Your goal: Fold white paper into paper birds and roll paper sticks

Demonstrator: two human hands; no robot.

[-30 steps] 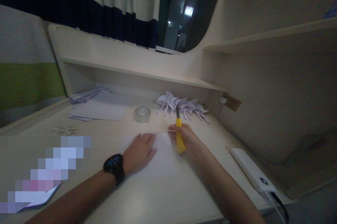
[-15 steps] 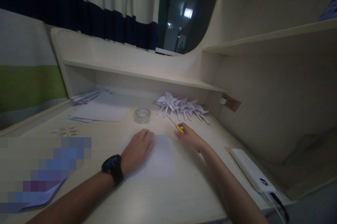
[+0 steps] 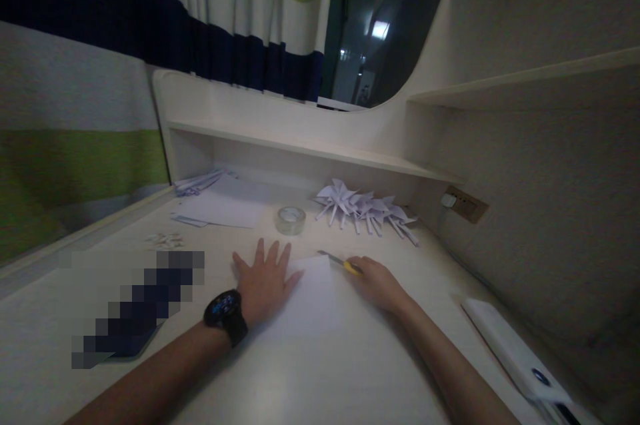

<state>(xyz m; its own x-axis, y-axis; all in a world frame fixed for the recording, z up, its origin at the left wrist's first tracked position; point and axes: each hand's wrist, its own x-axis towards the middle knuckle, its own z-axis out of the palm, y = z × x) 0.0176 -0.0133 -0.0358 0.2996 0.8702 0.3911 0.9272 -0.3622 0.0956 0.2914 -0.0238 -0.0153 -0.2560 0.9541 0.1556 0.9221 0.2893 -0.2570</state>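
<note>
A square sheet of white paper [image 3: 315, 302] lies flat on the desk in front of me. My left hand [image 3: 266, 285], with a black watch on its wrist, rests on the paper's left part with its fingers spread. My right hand [image 3: 377, 284] is closed around the yellow handle of a utility knife [image 3: 353, 268]. The knife's blade points left, at the paper's upper right corner; whether it touches the paper I cannot tell. Just beyond my left hand stands a roll of clear tape [image 3: 291, 220].
Several folded paper pinwheels [image 3: 357, 205] lie at the back right. White sheets [image 3: 233, 202] are stacked at the back left, near a small pile of pale bits [image 3: 165, 240]. A blurred-out phone [image 3: 140, 318] lies left, a white power bank [image 3: 505, 338] right, below a wall socket [image 3: 467, 204].
My left hand's fingers have spread apart on the paper. The knife in my right hand has come down toward the paper's upper right corner, its blade now flatter. The view has shifted left.
</note>
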